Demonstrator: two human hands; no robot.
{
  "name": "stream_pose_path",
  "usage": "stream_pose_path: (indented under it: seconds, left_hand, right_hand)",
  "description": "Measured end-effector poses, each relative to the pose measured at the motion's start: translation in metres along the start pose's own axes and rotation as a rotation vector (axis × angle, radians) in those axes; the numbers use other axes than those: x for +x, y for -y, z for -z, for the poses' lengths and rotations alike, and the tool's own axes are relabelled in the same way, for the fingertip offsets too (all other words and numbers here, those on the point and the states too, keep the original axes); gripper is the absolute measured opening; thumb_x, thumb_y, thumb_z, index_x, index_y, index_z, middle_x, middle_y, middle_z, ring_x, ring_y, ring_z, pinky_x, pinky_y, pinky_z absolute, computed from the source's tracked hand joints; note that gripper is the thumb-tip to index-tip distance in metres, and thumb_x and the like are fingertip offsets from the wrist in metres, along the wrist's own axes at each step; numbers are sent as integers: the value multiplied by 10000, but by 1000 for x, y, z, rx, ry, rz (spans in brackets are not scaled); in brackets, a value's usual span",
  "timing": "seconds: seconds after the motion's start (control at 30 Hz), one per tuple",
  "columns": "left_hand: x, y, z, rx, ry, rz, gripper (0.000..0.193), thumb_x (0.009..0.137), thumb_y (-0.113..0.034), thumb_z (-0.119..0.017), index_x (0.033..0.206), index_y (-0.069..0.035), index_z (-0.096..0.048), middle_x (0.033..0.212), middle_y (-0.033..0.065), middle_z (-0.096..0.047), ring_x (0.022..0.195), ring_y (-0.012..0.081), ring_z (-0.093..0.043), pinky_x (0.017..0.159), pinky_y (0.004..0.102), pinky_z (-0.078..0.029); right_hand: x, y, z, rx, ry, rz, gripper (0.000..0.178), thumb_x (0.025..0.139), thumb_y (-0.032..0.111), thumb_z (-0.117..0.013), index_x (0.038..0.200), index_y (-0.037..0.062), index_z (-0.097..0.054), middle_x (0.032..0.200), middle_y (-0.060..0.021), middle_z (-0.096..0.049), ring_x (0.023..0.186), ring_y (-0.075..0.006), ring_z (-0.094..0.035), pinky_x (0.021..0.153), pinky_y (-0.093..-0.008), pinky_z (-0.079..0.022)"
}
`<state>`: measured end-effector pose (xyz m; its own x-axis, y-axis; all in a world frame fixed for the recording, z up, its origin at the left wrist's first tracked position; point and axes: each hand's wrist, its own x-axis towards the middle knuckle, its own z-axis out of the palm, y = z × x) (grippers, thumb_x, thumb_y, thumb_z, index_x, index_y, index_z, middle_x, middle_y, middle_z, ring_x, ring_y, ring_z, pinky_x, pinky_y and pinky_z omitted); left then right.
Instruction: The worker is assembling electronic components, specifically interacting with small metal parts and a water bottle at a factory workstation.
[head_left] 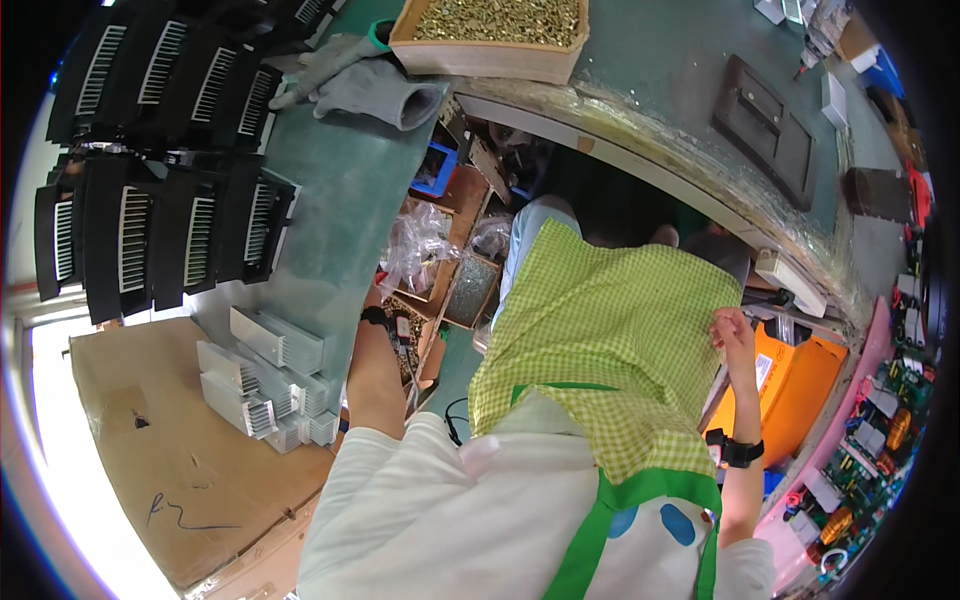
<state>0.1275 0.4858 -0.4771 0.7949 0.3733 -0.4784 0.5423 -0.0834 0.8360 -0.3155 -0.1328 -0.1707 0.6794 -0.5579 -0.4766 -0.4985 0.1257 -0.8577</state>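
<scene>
My left forearm reaches down beside the green tabletop's edge, with a dark band at the wrist. Most of my left hand (374,297) is hidden by that edge, so its fingers do not show. Close by are a crumpled clear plastic bag (418,248), a box of small brass-coloured parts (404,335) and a box of small grey parts (470,292). My right hand (733,329) rests at the side of the green checked apron (610,330). Its fingers are loosely bent and apart, with nothing in them. Near that forearm is an orange bin (800,390).
Silver finned heat sinks (275,375) lie by a cardboard box (190,450). Black finned housings (130,235) stand at the left. Grey gloves (375,92) lie beside a tray of brass parts (480,60). A dark frame-shaped part (765,130) and circuit boards (860,460) are at the right.
</scene>
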Motion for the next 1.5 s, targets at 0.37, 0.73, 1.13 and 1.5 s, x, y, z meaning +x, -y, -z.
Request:
stream_pose_path:
  seconds: [0.37, 0.73, 1.13, 1.5]
  left_hand:
    - [-226, -84, -138, -355, 526, 84, 164, 806, -182, -606, 882, -39, -580, 821, 83, -598, 771, 199, -576, 695, 319, -489]
    - [-541, -192, -298, 34, 1642, 232, 141, 873, -139, -518, 852, -33, -609, 1237, 108, -474, 1074, 191, -465, 912, 334, -371]
    - [-618, -265, -329, 347, 1935, -300, 213, 860, -86, -525, 1060, -12, -522, 1005, 42, -570, 921, 116, -545, 819, 244, -420]
    - [-740, -287, -493, 79, 1272, -1439, 782, 645, -176, -735, 1268, -21, -289, 1202, 163, -423, 1147, 315, -406, 957, 381, -334]
  right_hand:
    - [-24, -4, -23, -26, -39, 98, 179, 854, 108, -509, 1014, 35, -546, 773, 18, -524, 672, -32, -476, 589, -171, -388]
    - [-18, 67, -79, -14, -73, 295, 341, 807, 240, -587, 1026, -9, -507, 780, -130, -605, 612, -203, -614, 535, -317, -473]
    - [-80, -271, 214, -538, -1384, -367, 317, 761, 308, -555, 955, 58, -553, 721, -139, -602, 603, -205, -609, 515, -320, -471]
    - [-96, -198, 189, -199, -1348, -256, 647, 715, 317, -661, 1211, -12, -410, 1178, -237, -477, 1074, -366, -473, 875, -422, -390]
